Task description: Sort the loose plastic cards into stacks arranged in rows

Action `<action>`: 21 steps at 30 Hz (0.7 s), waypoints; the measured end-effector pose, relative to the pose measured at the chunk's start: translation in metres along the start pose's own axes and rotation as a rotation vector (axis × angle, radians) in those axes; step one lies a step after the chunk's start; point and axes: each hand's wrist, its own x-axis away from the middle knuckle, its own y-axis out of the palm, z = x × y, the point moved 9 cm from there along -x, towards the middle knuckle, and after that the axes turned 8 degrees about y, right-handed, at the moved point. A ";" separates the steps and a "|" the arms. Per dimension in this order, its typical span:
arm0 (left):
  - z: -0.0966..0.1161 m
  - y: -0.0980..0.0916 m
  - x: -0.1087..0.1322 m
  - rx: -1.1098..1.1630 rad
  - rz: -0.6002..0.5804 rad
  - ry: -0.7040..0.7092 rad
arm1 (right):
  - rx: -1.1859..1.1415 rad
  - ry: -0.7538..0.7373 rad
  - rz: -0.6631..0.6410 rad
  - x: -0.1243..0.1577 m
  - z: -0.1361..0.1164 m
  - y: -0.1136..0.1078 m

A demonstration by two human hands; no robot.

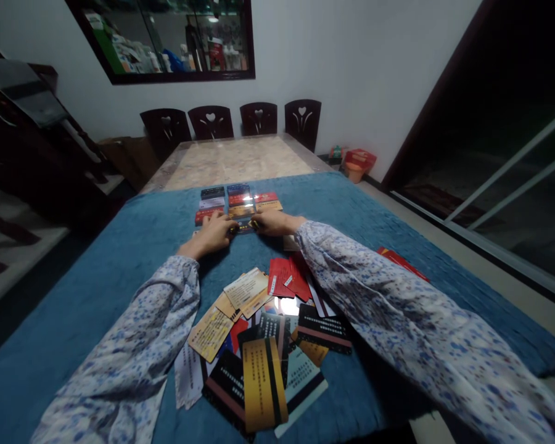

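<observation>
Both my arms in flowered sleeves reach forward over a blue cloth (pixel 120 246). My left hand (pixel 215 233) and my right hand (pixel 272 222) meet on a dark card (pixel 243 227), each pinching one end of it with closed fingers. Just beyond them lie neat rows of cards (pixel 234 200), dark, red and gold, side by side on the cloth. Nearer to me a loose heap of cards (pixel 259 333) is spread out: yellow, red, black and white ones overlapping.
A red card (pixel 400 260) lies apart at the right of the cloth. Beyond the cloth is bare marble tabletop (pixel 235 161) with several dark chairs (pixel 231 120) at the far end. A red container (pixel 358 163) sits on the floor by the wall.
</observation>
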 end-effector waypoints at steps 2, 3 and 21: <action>0.002 -0.001 0.001 -0.017 0.005 0.008 | -0.006 -0.003 0.019 0.002 0.003 -0.002; 0.004 -0.002 0.001 -0.026 0.010 0.015 | -0.011 -0.005 0.030 0.004 0.004 -0.004; 0.065 -0.013 0.002 0.012 0.099 0.229 | -0.021 -0.033 0.115 0.083 0.051 -0.022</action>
